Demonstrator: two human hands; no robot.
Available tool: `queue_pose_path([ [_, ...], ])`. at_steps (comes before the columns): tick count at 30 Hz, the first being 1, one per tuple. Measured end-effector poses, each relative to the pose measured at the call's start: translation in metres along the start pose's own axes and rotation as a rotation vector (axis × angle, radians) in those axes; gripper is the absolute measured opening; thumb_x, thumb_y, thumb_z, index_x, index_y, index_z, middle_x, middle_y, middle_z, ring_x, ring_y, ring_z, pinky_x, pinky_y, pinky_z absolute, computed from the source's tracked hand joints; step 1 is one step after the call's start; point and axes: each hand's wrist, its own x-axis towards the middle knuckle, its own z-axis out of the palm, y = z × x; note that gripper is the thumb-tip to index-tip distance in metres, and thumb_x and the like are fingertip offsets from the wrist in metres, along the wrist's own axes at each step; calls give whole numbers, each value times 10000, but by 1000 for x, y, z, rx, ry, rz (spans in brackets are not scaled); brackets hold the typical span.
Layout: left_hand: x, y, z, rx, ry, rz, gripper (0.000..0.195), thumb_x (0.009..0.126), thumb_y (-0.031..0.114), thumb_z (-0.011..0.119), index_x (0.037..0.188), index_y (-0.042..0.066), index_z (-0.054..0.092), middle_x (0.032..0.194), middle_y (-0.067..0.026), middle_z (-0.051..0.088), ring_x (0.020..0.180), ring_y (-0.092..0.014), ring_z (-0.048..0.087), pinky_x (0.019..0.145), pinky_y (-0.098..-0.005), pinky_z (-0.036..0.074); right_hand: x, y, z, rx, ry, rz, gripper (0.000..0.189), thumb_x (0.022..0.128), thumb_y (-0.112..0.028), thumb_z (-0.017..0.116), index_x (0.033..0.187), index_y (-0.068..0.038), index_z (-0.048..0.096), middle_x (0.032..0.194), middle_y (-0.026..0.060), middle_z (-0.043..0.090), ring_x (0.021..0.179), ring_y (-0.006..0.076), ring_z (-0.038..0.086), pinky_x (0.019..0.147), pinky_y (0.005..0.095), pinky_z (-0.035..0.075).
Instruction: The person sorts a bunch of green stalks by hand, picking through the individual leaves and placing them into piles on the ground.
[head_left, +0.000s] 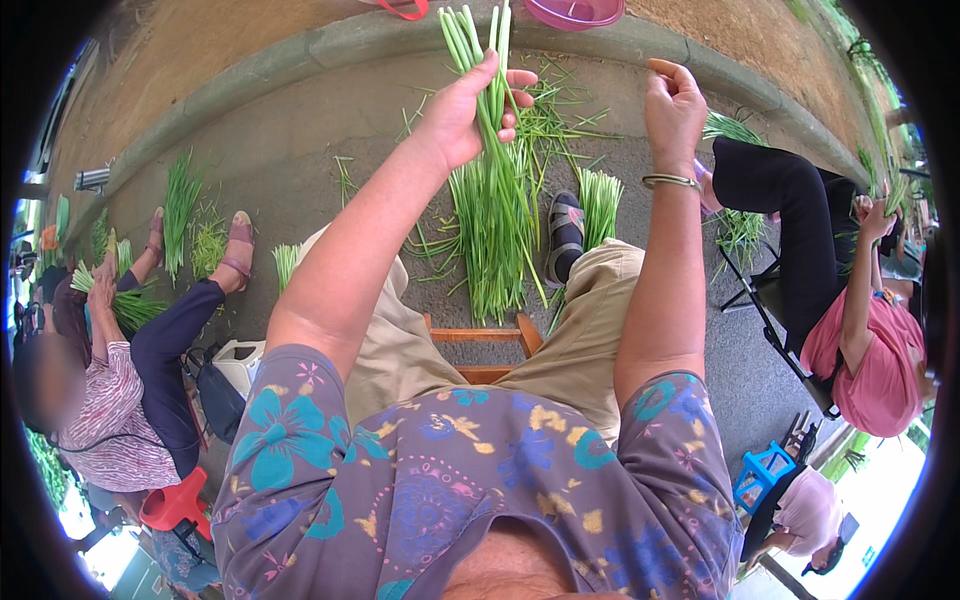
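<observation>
My left hand (469, 112) is wrapped around a bunch of green chive-like stalks (491, 112), pale thick ends pointing away from me and thin leaves hanging back towards me. Beneath it, a larger pile of the same stalks (491, 240) lies on the pavement between my feet. My right hand (675, 105) is raised apart from the bunch, fingers curled and fingertips pinched together, with nothing visible in them. A bangle circles that wrist. Loose leaf scraps (555, 112) are scattered on the ground beyond the pile.
Another upright-looking bundle (600, 202) is beside my sandalled foot (564, 232). Past the scraps runs a stone kerb (390, 37), with a pink basin (576, 11) by it. A wooden stool (480, 335) shows between my legs. People holding stalks sit at left (112, 405) and right (862, 352).
</observation>
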Motion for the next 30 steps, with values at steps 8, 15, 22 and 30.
queue_pose_path([
  [8,1,-5,1,161,-27,26,282,895,288,510,908,12,567,807,-91,586,580,-107,498,450,-233,414,0,9,14,-281,183,-269,286,753,-243,627,982,-70,635,960,90,564,875,220,558,773,326,453],
  [15,0,3,-1,100,30,69,227,905,247,486,835,38,541,836,-125,595,618,-139,514,494,-260,444,-4,-3,13,-56,27,-34,188,772,-176,567,903,-75,657,615,49,590,569,164,546,604,290,441],
  [22,2,21,-16,24,94,132,231,901,274,486,841,63,559,956,-132,611,820,-205,568,707,-358,484,-9,-7,13,-108,40,-173,194,741,-93,506,857,-73,660,678,67,590,630,179,565,628,302,451],
  [30,1,38,-27,-92,101,216,219,904,248,484,853,43,543,1082,-225,558,1006,-327,545,890,-468,441,-11,-8,21,25,-13,-124,146,753,-154,593,845,-56,648,793,73,608,720,166,591,683,286,465],
])
